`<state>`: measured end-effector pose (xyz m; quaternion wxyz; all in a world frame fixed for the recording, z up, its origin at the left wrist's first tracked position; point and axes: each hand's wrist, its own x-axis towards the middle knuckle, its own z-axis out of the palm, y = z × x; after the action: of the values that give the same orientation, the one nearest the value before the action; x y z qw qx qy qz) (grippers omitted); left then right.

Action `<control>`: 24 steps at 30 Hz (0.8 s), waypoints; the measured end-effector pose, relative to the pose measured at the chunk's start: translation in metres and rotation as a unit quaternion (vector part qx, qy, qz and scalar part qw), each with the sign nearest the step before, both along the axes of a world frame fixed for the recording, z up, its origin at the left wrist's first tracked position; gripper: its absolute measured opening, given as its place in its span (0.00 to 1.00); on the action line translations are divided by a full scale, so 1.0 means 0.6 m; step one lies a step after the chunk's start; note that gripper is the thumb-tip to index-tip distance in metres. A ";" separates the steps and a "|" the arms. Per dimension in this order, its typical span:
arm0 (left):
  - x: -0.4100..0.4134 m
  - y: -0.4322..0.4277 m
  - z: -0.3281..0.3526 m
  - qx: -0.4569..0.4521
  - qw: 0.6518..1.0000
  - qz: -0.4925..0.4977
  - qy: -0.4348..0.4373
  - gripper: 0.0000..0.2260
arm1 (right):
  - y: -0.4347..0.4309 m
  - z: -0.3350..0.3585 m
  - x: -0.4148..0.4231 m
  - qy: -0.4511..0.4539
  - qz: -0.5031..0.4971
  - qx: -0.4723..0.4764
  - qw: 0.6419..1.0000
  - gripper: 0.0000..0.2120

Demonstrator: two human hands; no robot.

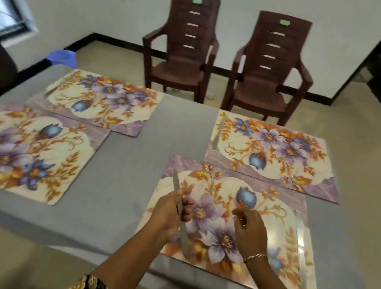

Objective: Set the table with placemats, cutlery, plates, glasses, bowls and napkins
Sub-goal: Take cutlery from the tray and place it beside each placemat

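— Knife (185,239): flat steel, stiff, light, slick. Best hold?
— By the handle, as judged; firm pinch against slipping. Gripped in left hand (168,213), fingers curled round mid-length, both ends projecting, over left edge of near placemat (227,190).
— Right hand (249,231)?
— Loosely curled above mat centre, nothing seen in it. Second knife (301,242) laid along right edge.
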<state>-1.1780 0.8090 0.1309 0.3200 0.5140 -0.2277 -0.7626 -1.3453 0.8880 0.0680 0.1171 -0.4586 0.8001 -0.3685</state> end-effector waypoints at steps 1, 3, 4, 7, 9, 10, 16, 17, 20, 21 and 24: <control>0.019 0.000 0.002 -0.002 1.000 0.019 0.005 0.08 | -0.011 0.006 0.023 0.001 0.037 -0.017 0.999 0.07; 0.062 0.003 0.006 0.006 0.998 0.058 0.022 0.09 | -0.032 0.013 0.071 0.013 0.121 -0.050 0.991 0.09; 0.085 0.006 0.007 0.012 0.997 0.071 0.027 0.09 | -0.042 0.015 0.095 0.016 0.163 -0.058 0.985 0.09; 0.158 0.014 0.005 0.021 0.995 0.092 0.033 0.10 | -0.063 0.028 0.175 0.020 0.274 -0.062 0.960 0.09; 0.205 0.014 0.001 0.029 0.995 0.098 0.021 0.11 | -0.079 0.038 0.228 0.060 0.339 -0.081 0.935 0.08; 0.229 0.012 0.000 0.032 0.994 0.099 0.015 0.12 | -0.089 0.043 0.255 0.073 0.380 -0.093 0.917 0.08; 0.385 -0.035 0.002 0.037 0.993 0.109 -0.004 0.12 | -0.164 0.050 0.437 0.065 0.510 -0.117 0.850 0.07; 0.416 -0.045 0.003 0.040 0.994 0.105 -0.003 0.11 | -0.175 0.048 0.471 0.054 0.512 -0.123 0.849 0.06; 0.511 -0.076 0.002 0.027 0.995 0.101 -0.009 0.11 | -0.213 0.044 0.567 0.003 0.512 -0.140 0.848 0.07; 0.539 -0.084 0.001 0.024 0.994 0.105 -0.014 0.10 | -0.224 0.049 0.597 -0.014 0.514 -0.142 0.846 0.08; 0.607 -0.098 0.001 0.012 0.993 0.120 -0.012 0.12 | -0.250 0.064 0.675 -0.071 0.490 -0.159 0.854 0.06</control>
<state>-0.8139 0.7501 0.1314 0.4005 0.5508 -0.1591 -0.7147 -0.9403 0.7378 0.1066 0.2644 -0.7765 0.3916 -0.4169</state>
